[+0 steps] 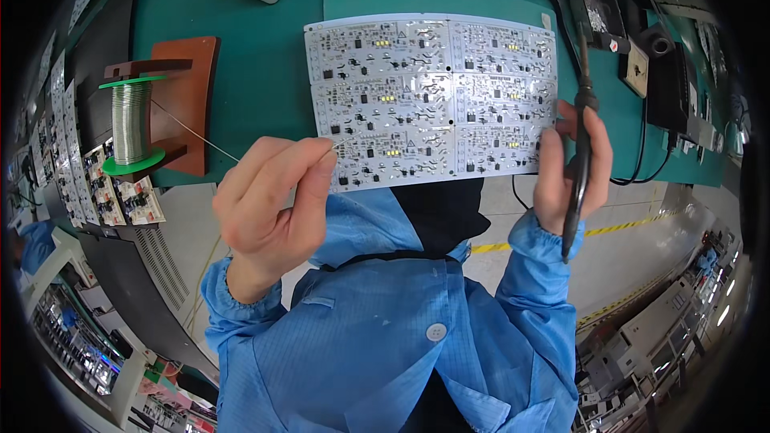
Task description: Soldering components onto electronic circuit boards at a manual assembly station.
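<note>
Close up, the left hand pinches a thin solder wire between thumb and fingers; the wire end at the pinch is hard to see. The right hand is wrapped tight around a black soldering iron, and its tip is hidden behind the fingers. Just past both grips lies a white circuit board panel with tiny black parts, on a green mat. Farther left of the pinch, the wire runs to a spool on a brown stand.
</note>
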The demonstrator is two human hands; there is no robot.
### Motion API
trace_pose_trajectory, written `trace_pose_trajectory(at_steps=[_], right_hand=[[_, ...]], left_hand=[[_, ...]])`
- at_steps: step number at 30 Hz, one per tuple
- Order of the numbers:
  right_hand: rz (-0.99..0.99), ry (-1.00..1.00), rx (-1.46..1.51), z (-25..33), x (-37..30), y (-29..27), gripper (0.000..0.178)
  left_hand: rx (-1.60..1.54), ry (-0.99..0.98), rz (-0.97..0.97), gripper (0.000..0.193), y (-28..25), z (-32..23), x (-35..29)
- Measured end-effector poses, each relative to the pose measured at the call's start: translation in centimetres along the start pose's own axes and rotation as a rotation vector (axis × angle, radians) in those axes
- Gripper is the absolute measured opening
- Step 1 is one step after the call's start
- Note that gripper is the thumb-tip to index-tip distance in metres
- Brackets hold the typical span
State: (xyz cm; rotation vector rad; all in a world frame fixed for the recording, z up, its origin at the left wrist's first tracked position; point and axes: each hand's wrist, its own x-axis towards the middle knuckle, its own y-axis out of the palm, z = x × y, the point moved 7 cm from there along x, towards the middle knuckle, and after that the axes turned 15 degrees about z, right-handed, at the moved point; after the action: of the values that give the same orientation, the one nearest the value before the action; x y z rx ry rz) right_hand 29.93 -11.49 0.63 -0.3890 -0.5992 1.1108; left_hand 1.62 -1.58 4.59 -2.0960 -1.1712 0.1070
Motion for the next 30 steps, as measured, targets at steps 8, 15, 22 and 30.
trace_pose_trajectory(at_steps=[8, 15, 22, 30], right_hand=[[0.006, -0.030, 0.056, 0.1, -0.6, 0.1, 0.051], [-0.017, -0.147, 0.108, 1.1, -0.9, -1.5, 0.043], [0.140, -0.299, 0.080, 5.9, -0.9, -2.8, 0.020], [0.301, -0.311, 0.061, 7.0, -0.6, -1.8, 0.015]], left_hand=[[-0.057, 0.185, 0.099, 0.026, 3.1, -3.4, 1.0], [0.095, 0.230, 0.195, 0.027, 5.9, -4.9, 2.0], [0.057, 0.137, 0.103, 0.019, 6.9, -3.5, 3.4], [0.136, 0.191, 0.138, 0.018, 7.3, -3.7, 3.7]])
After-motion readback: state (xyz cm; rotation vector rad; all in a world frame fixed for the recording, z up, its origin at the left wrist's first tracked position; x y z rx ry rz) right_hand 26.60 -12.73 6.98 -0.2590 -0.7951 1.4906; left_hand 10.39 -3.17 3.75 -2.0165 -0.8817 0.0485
